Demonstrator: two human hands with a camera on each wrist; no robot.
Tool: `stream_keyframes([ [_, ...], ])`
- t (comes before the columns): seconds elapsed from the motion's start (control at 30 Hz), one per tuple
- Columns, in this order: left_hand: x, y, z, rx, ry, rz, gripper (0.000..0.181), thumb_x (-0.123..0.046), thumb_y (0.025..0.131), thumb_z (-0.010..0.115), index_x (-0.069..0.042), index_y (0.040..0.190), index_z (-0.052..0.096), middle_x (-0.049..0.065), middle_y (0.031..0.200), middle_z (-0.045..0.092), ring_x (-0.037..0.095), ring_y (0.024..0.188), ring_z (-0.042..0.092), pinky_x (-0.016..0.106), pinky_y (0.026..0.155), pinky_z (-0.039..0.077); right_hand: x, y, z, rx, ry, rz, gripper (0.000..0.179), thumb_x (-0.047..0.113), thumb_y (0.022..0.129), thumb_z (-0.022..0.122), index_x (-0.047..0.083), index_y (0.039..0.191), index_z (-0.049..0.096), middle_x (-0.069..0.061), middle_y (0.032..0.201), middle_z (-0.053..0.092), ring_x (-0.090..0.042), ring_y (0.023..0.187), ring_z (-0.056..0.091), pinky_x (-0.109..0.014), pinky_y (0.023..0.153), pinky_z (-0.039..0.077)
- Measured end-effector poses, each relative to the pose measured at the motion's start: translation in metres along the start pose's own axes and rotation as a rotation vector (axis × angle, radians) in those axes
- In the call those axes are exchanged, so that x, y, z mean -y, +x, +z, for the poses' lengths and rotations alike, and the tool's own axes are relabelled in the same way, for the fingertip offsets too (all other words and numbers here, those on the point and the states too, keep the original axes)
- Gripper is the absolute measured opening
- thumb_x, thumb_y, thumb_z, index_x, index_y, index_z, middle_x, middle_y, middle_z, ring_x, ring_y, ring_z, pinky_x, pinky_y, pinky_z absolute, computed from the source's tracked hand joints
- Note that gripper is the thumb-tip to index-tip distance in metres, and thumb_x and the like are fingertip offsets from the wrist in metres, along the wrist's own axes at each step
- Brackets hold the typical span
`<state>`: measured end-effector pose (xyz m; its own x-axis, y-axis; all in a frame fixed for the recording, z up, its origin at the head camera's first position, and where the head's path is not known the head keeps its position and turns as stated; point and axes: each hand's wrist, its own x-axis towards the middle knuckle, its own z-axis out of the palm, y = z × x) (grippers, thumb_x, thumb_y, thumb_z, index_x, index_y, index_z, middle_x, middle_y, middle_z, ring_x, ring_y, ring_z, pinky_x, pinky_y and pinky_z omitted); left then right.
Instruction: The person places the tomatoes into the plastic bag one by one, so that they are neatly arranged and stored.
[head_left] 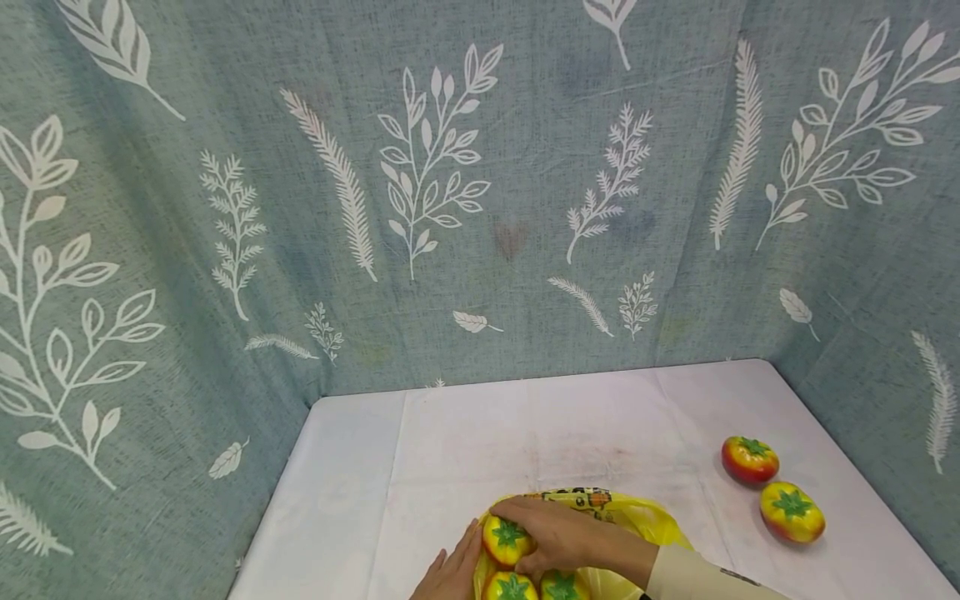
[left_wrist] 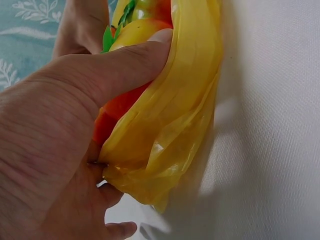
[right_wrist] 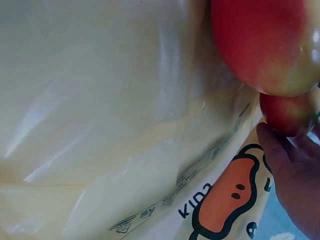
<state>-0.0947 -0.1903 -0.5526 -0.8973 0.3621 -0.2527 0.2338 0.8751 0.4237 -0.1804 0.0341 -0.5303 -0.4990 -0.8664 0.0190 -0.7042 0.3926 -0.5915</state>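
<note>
A yellow plastic bag (head_left: 660,521) lies at the table's front, with several red-and-yellow tomatoes bunched at its left side. My right hand (head_left: 558,533) reaches over the bag and grips the far-left tomato (head_left: 501,546), fingers over its far side and thumb on the near side. Two more tomatoes, one with its green leaf cap (head_left: 513,587) showing, sit just below it. At the bag's left edge, my left hand (head_left: 453,571) holds the plastic; in the left wrist view its thumb (left_wrist: 135,62) lies across a tomato and the bag's rim, with the other fingers partly hidden behind.
Two loose tomatoes, a redder one (head_left: 750,461) and a yellower one (head_left: 792,512), rest on the right side of the white table (head_left: 465,450). A leaf-patterned blue-green curtain (head_left: 510,208) hangs around the back and sides.
</note>
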Motion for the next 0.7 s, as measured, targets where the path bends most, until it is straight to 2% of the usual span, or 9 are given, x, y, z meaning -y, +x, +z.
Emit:
stream_keyframes([
  [0.2,-0.0025,-0.0002,-0.0011,0.008,0.002,-0.009,0.117,-0.083,0.067,0.045,-0.005,0.148,0.014,0.011,0.153,0.014,0.030,0.132,0.031,0.060,0.101,0.025,-0.0001,-0.0016,-0.0007,0.021,-0.033,0.035,0.071,0.044,0.083,0.064,0.019,0.143,0.033,0.004,0.138,0.039,-0.009,0.116,0.046,-0.029,0.089,0.046],
  [0.7,-0.0030,0.0008,-0.0030,0.030,0.002,-0.019,0.115,-0.083,0.068,0.045,-0.006,0.148,0.015,0.011,0.153,0.013,0.031,0.130,0.034,0.059,0.101,0.025,-0.0015,-0.0021,0.0021,0.050,-0.096,0.049,0.072,0.044,0.084,0.063,0.021,0.144,0.031,0.005,0.140,0.038,-0.011,0.119,0.046,-0.030,0.089,0.046],
])
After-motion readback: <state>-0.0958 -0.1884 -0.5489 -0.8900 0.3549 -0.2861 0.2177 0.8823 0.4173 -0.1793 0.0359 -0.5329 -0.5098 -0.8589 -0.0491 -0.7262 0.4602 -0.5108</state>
